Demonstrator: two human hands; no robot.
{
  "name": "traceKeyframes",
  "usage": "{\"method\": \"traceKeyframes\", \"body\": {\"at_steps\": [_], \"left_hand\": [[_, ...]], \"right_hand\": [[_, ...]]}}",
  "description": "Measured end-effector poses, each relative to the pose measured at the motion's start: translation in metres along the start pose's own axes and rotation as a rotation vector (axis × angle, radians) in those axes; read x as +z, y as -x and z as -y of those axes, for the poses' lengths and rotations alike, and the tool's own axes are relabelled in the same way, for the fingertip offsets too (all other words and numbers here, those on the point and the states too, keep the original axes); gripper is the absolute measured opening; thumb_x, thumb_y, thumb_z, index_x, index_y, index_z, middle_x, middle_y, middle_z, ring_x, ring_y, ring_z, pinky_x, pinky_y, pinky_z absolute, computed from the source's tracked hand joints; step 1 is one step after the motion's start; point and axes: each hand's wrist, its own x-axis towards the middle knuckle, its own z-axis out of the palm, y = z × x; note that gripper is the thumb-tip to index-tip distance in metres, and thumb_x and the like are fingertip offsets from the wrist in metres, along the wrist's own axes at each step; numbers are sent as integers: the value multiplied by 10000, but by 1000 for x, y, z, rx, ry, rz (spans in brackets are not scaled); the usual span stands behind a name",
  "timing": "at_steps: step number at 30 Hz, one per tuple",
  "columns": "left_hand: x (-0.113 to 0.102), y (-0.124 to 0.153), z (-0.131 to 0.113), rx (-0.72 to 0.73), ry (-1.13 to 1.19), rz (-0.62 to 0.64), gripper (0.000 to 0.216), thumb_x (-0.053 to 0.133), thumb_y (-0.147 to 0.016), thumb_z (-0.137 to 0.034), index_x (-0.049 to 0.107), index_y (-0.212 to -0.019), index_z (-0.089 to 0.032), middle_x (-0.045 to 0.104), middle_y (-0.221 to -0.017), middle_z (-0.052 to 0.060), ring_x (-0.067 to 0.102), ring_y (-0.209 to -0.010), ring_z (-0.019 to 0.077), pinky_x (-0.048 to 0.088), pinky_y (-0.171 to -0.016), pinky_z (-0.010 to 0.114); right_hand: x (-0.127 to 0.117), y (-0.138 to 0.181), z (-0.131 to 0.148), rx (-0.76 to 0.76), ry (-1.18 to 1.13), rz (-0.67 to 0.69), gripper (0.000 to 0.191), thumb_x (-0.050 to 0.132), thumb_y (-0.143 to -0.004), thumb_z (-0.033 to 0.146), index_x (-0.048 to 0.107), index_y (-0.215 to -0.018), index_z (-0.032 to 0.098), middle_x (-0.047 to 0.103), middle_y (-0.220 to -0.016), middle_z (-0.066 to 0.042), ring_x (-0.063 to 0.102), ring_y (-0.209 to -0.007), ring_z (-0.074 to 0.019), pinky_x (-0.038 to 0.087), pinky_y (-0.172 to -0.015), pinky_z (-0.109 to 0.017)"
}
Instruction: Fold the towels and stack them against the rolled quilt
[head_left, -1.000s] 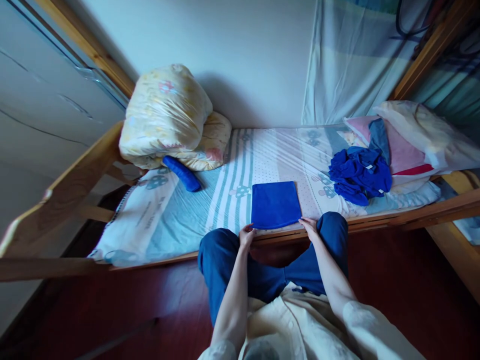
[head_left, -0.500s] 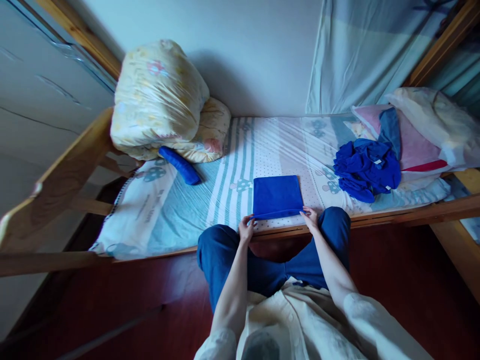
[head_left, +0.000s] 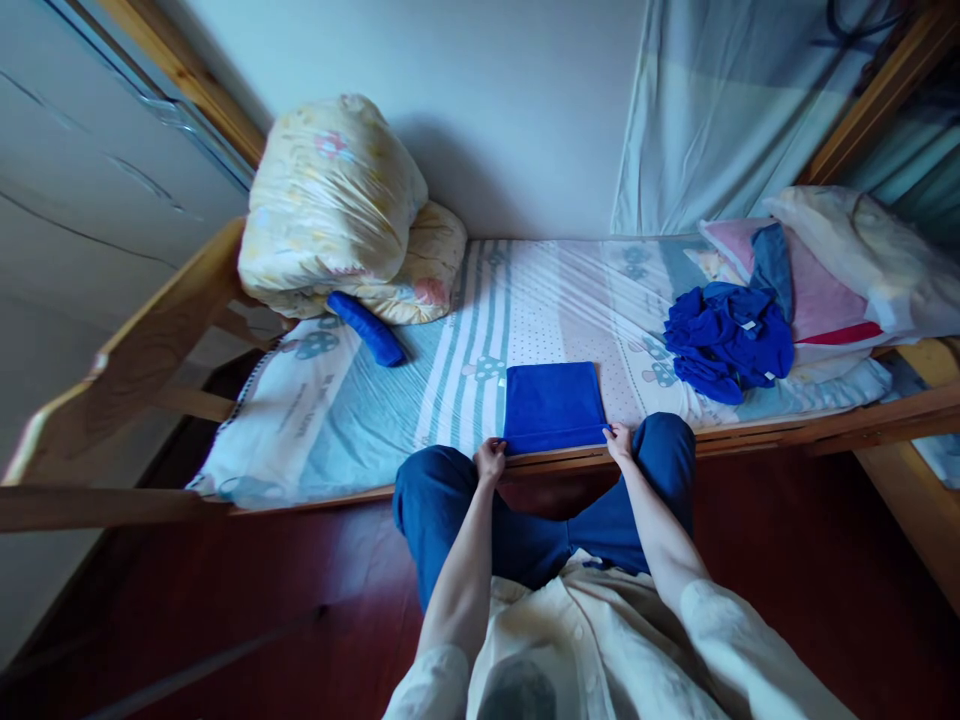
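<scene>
A blue cloth (head_left: 553,400), folded into a flat rectangle, lies at the front edge of the bed, with a narrow fold along its near side. My left hand (head_left: 490,461) pinches its near left corner. At the near right corner, my right hand (head_left: 619,442) has its fingers closed on the same cloth. A rolled blue cloth (head_left: 369,330) rests further left on the sheet. To the right sits a crumpled heap of blue cloths (head_left: 727,340).
A bundled yellow quilt (head_left: 334,200) stands at the left end of the bed (head_left: 360,420). Pink bedding and a plastic-wrapped bundle (head_left: 862,250) lie at the right. A wooden rail (head_left: 825,425) edges the bed. My knees touch its front, and a curtain (head_left: 690,120) hangs behind.
Both hands stay on the cloth's near corners. Its near strip, slightly raised before, now lies flatter and closer to the bed's edge. The camera view has shifted slightly.
</scene>
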Motion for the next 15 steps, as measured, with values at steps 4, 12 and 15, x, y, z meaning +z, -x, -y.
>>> {"method": "traceKeyframes", "body": {"at_steps": [4, 12, 15], "left_hand": [[3, 0, -1, -21, -81, 0, 166, 599, -826, -236, 724, -915, -171, 778, -892, 112, 727, -974, 274, 535, -878, 348], [12, -9, 6, -59, -204, 25, 209, 574, -879, -263, 745, -935, -158, 785, -963, 131, 730, -997, 288, 534, -881, 357], [16, -14, 12, -66, -238, 35, 225, 576, -881, -284, 750, -970, -172, 789, -947, 117, 730, -1002, 282, 533, -893, 361]], "right_hand": [[-1, 1, -2, -8, 15, 9, 150, 629, -738, 305, 658, -667, 176, 746, -716, -79, 686, -751, -228, 554, -765, -313], [7, -5, -10, 20, 71, -4, 222, 617, -761, 335, 634, -599, 184, 707, -636, -60, 665, -688, -219, 554, -718, -310], [12, -8, -15, 33, 107, -19, 256, 616, -774, 371, 660, -625, 167, 685, -598, -53, 656, -668, -211, 545, -681, -292]]}}
